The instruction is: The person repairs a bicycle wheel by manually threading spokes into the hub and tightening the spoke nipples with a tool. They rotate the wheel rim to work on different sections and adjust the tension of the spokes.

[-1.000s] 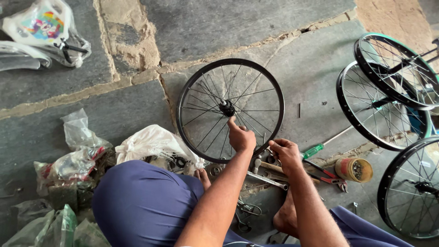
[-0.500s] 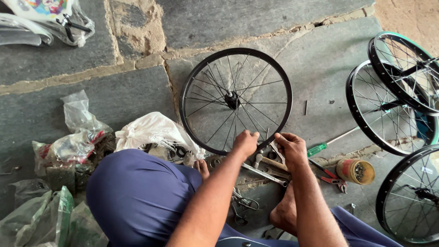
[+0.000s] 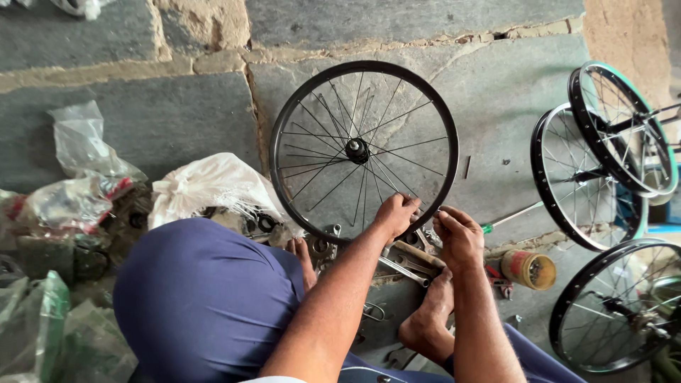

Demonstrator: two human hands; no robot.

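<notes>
I see the black spoked bicycle wheel point(image 3: 363, 150) lying flat on the grey stone floor point(image 3: 496, 99) — my left hand point(image 3: 394, 215) curled over its near rim; my right hand point(image 3: 460, 236) closed beside it, contents hidden — light, stiff; best held by the rim, not the thin spokes.

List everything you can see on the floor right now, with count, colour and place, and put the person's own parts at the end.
Spoked wheel: 1, black rim, flat on the stone floor at centre.
Other wheels: 3, black with green edging, stacked at right.
Tin of small parts: 1, yellow, right of the hands.
Screwdriver: 1, green handle, by the rim's right side.
Metal tools: several, under the hands; exact count unclear.
White bag: 1, left of the wheel.
Clear plastic bags: several, far left.
Left hand: on the rim's near edge.
Right hand: beside it at the rim.
Bare feet: near the tools.
</notes>
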